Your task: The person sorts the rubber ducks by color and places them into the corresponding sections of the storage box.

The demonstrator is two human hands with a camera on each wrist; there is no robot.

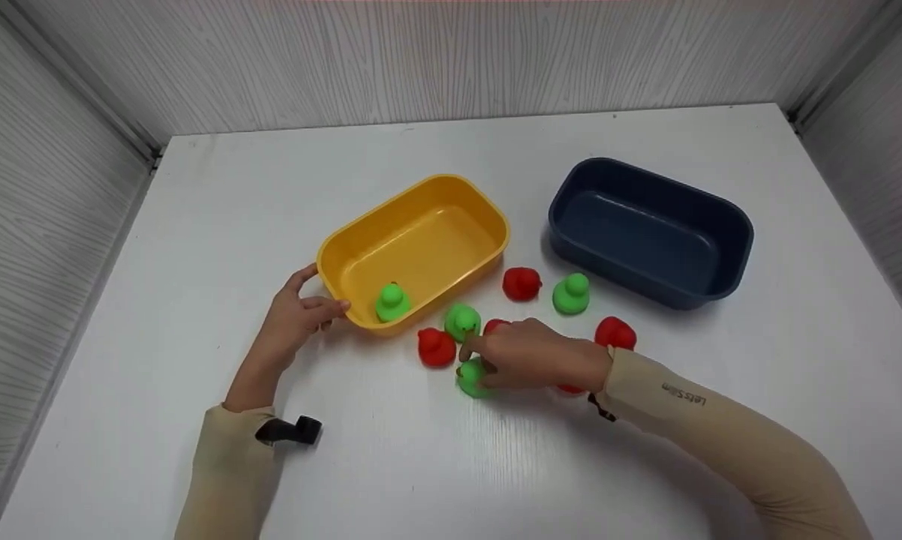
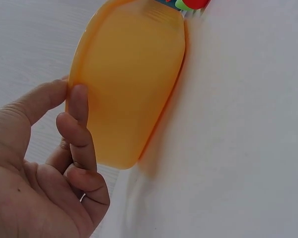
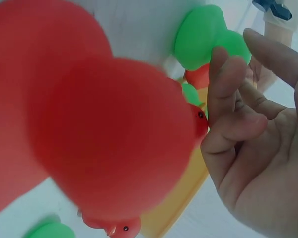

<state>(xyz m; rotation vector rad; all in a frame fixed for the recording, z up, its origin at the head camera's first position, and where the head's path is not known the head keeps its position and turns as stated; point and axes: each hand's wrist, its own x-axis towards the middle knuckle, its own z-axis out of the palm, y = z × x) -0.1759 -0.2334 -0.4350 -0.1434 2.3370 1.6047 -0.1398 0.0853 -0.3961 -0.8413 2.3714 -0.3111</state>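
Note:
My left hand grips the near left end of a yellow plastic bin; in the left wrist view its fingertips lie against the wall at the rim. Inside the bin sits one green rubber duck. On the table, my right hand is at another green duck, thumb and index finger spread around it. The right wrist view shows that green duck just beyond the parted fingertips. Right beside it are a third green duck and a red duck.
A dark blue bin stands at the right with nothing in it. Between the bins lie a red duck and a green duck. Another red duck is near my right wrist, and more red ones are partly hidden under the arm.

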